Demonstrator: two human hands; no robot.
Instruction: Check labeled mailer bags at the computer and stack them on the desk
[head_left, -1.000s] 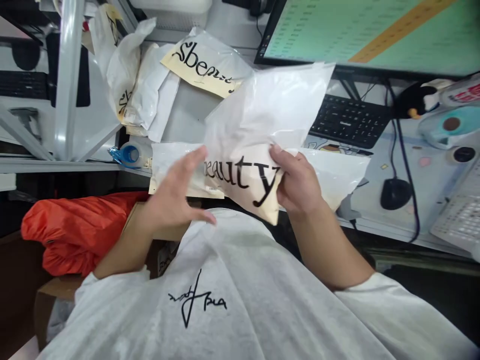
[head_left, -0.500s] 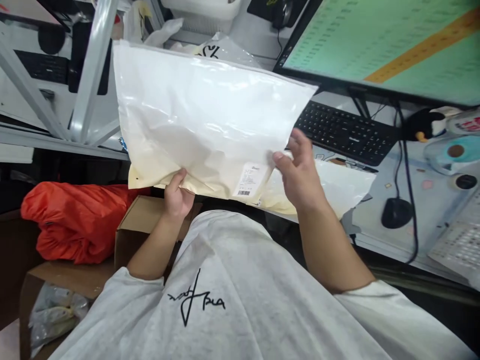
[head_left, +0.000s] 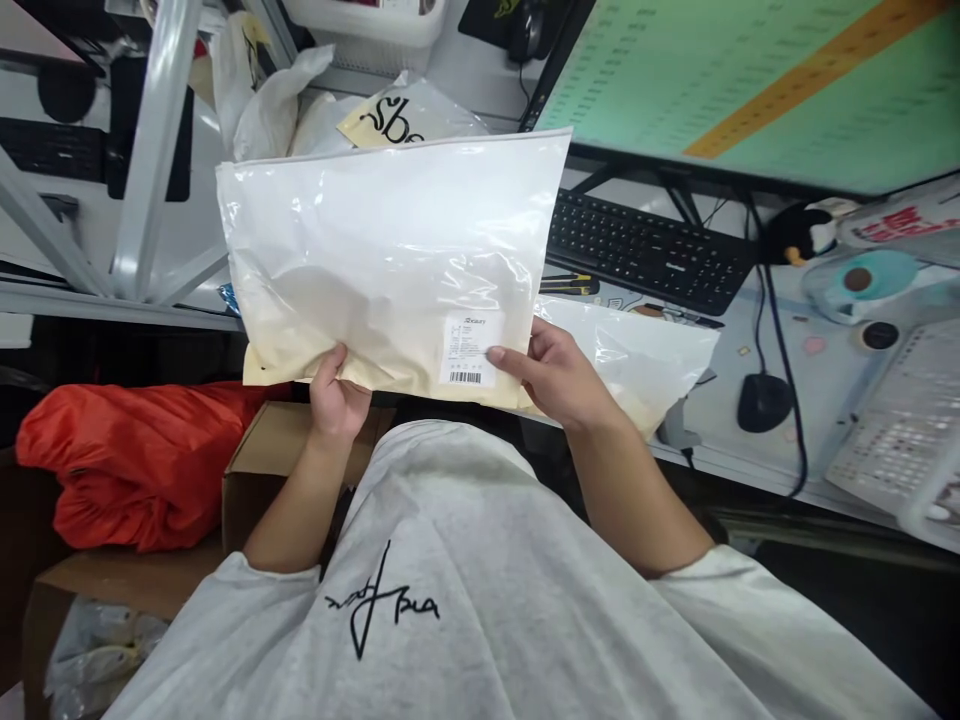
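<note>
A large glossy plastic bag (head_left: 390, 230), white above and cream along its lower part, is held up in front of me. My left hand (head_left: 337, 400) pinches its lower edge left of the middle, thumb on the front face. At the lower right, my right hand (head_left: 559, 370) grips the bag's side edge with its fingers behind, the thumb beside a white label (head_left: 470, 348) with a barcode. Beyond my right hand a second whitish bag (head_left: 637, 355) lies on the desk, partly covered by the first bag and my hand.
A keyboard (head_left: 649, 245), a mouse (head_left: 763, 402) and a monitor (head_left: 750, 90) stand on the desk at right. A white basket (head_left: 900, 420) is at the right edge. At lower left are an orange fabric bundle (head_left: 142, 460) and an open cardboard box (head_left: 262, 450). A metal frame (head_left: 154, 150) rises at left.
My right hand has closed on the bag's right edge near the label; its fingers were loose before. The bag has tilted, its right top corner now higher and its left top corner lower.
</note>
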